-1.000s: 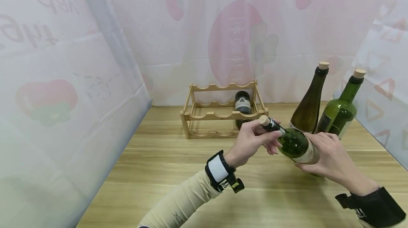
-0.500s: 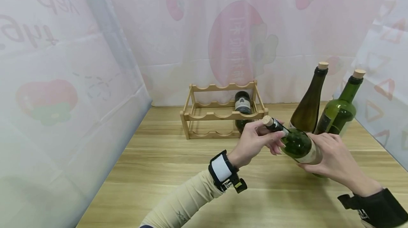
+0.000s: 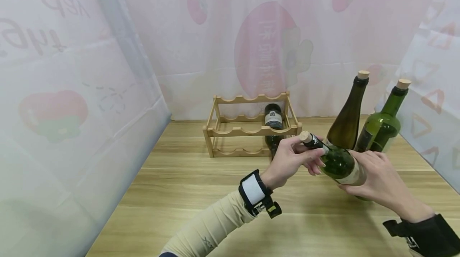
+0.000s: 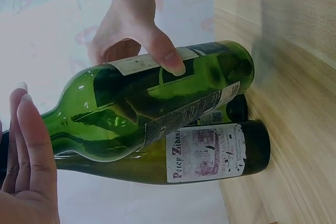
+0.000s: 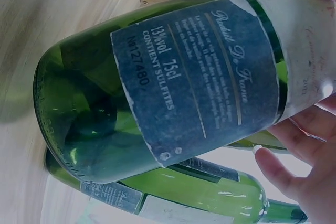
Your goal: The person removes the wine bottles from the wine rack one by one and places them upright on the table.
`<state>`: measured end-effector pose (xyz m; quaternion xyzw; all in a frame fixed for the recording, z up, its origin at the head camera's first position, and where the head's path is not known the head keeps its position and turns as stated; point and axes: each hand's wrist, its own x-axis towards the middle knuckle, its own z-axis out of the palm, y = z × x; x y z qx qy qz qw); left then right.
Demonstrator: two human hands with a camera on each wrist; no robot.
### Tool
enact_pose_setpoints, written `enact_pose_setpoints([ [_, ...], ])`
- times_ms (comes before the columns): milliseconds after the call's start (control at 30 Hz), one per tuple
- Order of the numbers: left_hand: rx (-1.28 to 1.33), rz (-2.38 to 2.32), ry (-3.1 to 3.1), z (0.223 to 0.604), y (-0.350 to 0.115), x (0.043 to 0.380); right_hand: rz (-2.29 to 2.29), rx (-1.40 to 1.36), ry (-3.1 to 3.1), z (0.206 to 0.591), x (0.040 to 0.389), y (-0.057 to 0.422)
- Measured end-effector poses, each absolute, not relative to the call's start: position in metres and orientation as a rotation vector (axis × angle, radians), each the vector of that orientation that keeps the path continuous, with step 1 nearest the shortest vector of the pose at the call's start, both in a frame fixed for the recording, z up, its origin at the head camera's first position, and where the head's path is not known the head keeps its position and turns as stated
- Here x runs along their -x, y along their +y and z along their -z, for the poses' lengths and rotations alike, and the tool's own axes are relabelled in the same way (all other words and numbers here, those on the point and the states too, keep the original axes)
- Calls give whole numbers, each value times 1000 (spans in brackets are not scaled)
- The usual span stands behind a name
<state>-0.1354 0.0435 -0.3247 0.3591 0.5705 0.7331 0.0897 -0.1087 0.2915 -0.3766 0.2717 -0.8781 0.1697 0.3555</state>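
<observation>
A green corked wine bottle (image 3: pixel 336 161) is tilted, its neck up toward the left, between my two hands. My left hand (image 3: pixel 287 159) holds it by the dark neck just below the cork. Around the labelled body, my right hand (image 3: pixel 375 177) grips with the thumb on the near side. In the left wrist view, the right thumb presses the green bottle (image 4: pixel 121 114). The right wrist view shows the bottle's blue back label (image 5: pixel 199 77) and its base, close over the wooden table (image 3: pixel 201 193).
Behind the held bottle stand a brown-green corked bottle (image 3: pixel 348 119) and another green corked bottle (image 3: pixel 382 125). A small wooden wine rack (image 3: pixel 237 131) stands near the back curtain (image 3: pixel 212 57), with a dark bottle (image 3: pixel 274 117) lying in its right slot.
Both hands and the tilted wine bottle have shifted slightly to the right. The grip on it looks the same, and the rack and standing bottles stay put.
</observation>
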Motion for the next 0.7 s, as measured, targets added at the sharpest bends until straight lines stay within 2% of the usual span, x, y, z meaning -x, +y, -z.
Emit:
enact_pose_setpoints([
  [700, -1030, -2127, 1728, 324, 54, 139, -453, -663, -2299, 379, 109, 303],
])
